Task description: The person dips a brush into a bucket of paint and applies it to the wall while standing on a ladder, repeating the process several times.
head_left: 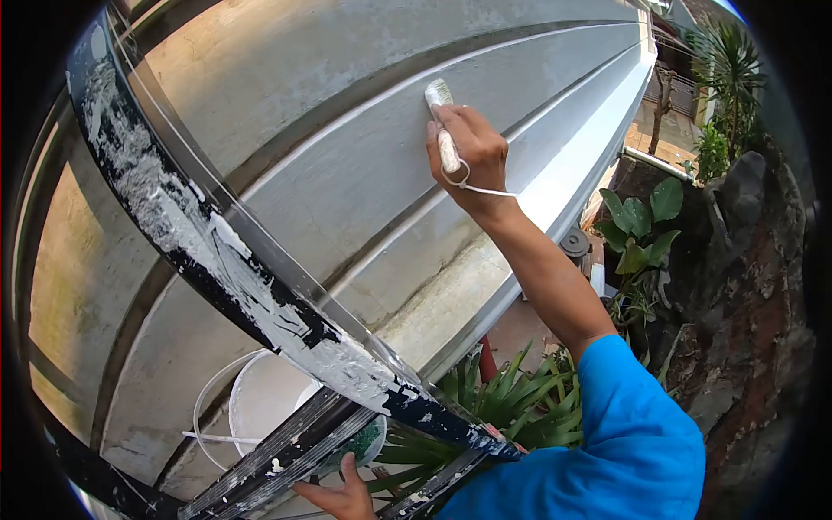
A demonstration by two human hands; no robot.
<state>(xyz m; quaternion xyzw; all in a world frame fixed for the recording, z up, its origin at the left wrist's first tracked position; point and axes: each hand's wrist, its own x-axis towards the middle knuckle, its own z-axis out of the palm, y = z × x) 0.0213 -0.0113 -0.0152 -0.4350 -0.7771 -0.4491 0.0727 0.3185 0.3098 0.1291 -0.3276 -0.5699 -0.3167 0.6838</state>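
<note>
Nearest, at the bottom edge: left hand [342, 496], thumb up against the underside of the paint-spattered ladder [260, 295]; cannot tell whether gripping or only resting. Just above it, behind the steps, a white bucket [260, 394] with a thin wire handle, inside coated white, partly hidden by the ladder. Slanting from upper left to lower middle, the dark rail, blocking much of the grey wall [347, 173]. Higher up, right hand [464, 152] closed around the handle of a brush [438, 91], bristles against a white ridge on the wall, cord [485, 191] looped from the handle at the wrist. Beside the blue sleeve [641, 433], spiky green plants [511, 407]; further right, a broad-leaved plant [637, 225] and dark rock [745, 286].
</note>
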